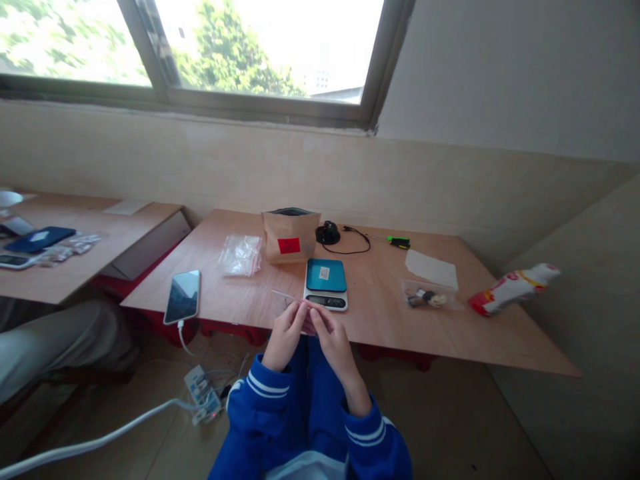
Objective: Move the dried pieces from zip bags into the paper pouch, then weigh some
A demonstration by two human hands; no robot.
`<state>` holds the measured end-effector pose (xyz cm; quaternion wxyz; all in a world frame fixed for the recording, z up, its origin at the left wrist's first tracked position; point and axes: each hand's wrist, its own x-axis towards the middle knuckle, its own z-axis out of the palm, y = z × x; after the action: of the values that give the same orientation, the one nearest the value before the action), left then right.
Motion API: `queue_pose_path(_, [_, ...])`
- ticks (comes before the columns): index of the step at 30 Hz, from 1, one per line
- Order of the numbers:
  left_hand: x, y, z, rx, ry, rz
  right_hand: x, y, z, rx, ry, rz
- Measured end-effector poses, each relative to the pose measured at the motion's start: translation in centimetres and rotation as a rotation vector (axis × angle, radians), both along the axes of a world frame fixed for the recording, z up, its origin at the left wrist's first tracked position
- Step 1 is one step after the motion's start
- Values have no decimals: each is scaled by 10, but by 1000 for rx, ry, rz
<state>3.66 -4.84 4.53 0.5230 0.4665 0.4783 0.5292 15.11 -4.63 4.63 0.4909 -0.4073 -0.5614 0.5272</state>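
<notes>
My left hand (286,337) and my right hand (331,339) meet at the front edge of the table, fingers pinched. Between them they hold a small clear plastic bag (281,303) with a pinkish edge; my fingers cover much of it. Just beyond my hands lies a kitchen scale (327,283) with a blue-green plate and a pale sticker. Behind the scale a brown paper pouch (277,231) with a red label stands upright, its top open. A stack of clear zip bags (241,255) lies to the pouch's left.
A phone (183,297) on a white cable lies at the left. Rightward are a black device with a cable (328,233), a green-black screwdriver (399,241), white paper (431,268), a filled bag (427,297) and a tilted bottle (513,290). A person's leg (60,350) is at far left.
</notes>
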Motion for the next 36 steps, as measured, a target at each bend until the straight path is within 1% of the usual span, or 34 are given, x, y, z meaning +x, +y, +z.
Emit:
queue_pose_path(4, [0,0,1,0,-7,-33,1,-1,-1,-1,4,11])
queue_pose_path(10, [2,0,-1,16,4,-46,2,-3,3,-78,98,21])
queue_pose_path(16, [4,0,-2,34,9,-61,5,-4,8,-77,112,-4])
queue_pose_path(19, [5,0,-3,51,42,-70,7,-4,7,-82,125,14])
queue_pose_path(22, [4,-1,-3,74,121,-80,10,-2,7,-72,88,19])
queue_pose_path(26, [2,-1,1,119,234,-97,13,3,8,-16,-42,-16])
queue_pose_path(29, [1,-1,6,138,288,-88,16,8,8,71,-190,-39])
queue_pose_path(33, [-3,0,9,146,320,-28,19,11,9,209,-324,-28])
queue_pose_path(35, [-6,1,9,158,337,14,19,10,11,235,-342,-10])
queue_pose_path(36, [-7,1,8,163,346,39,19,9,12,226,-337,6])
